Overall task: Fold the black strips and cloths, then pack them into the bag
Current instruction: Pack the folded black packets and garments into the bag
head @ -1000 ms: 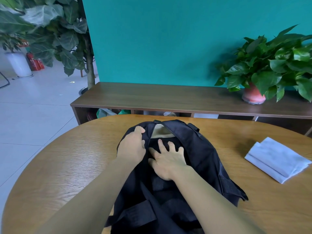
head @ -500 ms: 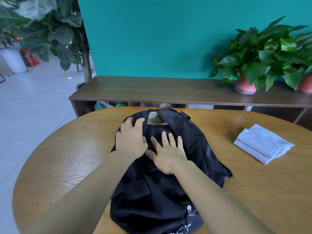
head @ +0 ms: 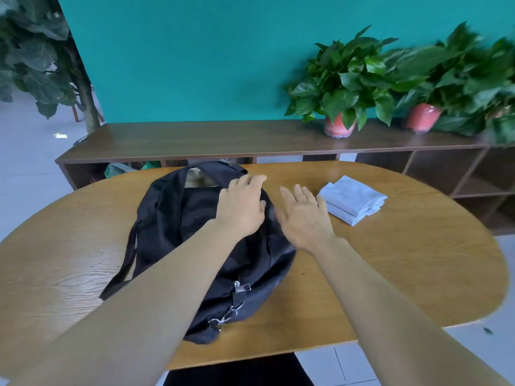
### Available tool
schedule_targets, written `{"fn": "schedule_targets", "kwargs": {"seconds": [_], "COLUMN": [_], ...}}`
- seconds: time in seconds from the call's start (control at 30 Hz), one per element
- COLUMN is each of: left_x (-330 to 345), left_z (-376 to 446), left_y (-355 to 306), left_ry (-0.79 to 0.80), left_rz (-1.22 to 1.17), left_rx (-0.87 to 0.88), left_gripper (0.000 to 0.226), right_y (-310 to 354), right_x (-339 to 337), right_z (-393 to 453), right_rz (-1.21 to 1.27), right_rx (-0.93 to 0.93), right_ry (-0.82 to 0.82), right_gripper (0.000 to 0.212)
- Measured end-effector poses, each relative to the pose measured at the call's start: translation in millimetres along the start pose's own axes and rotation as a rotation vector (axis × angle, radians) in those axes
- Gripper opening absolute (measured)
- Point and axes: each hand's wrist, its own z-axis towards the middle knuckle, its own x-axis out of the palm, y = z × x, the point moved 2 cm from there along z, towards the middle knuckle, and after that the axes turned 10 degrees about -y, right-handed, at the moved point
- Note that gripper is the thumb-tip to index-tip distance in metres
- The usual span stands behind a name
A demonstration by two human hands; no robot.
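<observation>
Backpack (head: 178, 218) of black fabric lies flat on the oval wooden table (head: 404, 268), its far end gaping to show a tan lining. One loose strap (head: 126, 263) trails off its side away from the hands. Metal clips (head: 228, 316) glint at its near end, under the left forearm.

Left hand (head: 242, 206) is spread over the backpack's far edge, fingers straight and relaxed, gripping nothing; whether it touches the fabric cannot be told through the blur. Right hand (head: 302, 215) sits just beside it, off the bag's edge and above bare wood, fingers likewise loose and holding nothing.

Just past the right hand's fingertips lies a folded pale cloth (head: 352, 199), a neat stack on the table, apart from the bag. Nothing stands between that hand and the cloth.

Beyond both hands a low dark wooden shelf unit (head: 195, 140) runs along a teal wall (head: 195, 51), bearing two leafy plants in pink pots (head: 338, 126). A large-leaved tree (head: 36, 57) stands far off past the left hand.
</observation>
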Motion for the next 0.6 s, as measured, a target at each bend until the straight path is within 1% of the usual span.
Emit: {"fn": "schedule_targets", "kwargs": {"seconds": [0.23,0.4,0.53,0.6], "left_x": [44.0,79.1,114.7,130.6], "left_z": [23.8,53.3,76.9,87.4], "left_y": [-70.4,-98.3,-106.9,-105.9], "left_ry": [0.085,0.148,0.215,0.249], "left_rz": [-0.063,-0.113,-0.208,-0.261], "left_rx": [0.122,0.178,0.138,0.089], "left_gripper": [0.050,0.047,0.046,0.046], "right_y": [-87.8,-131.1,-161.3,-173.5], "right_x": [9.8,25.9,41.3,49.8], "right_z": [-1.5,18.7,41.7,52.8], "right_rz": [0.017,0.204,0.318,0.313], "right_rx": [0.222,0.499,0.701,0.761], "right_ry": [-0.057,-0.112,-0.110,-0.113], "right_gripper": [0.054,0.057,0.057,0.057]}}
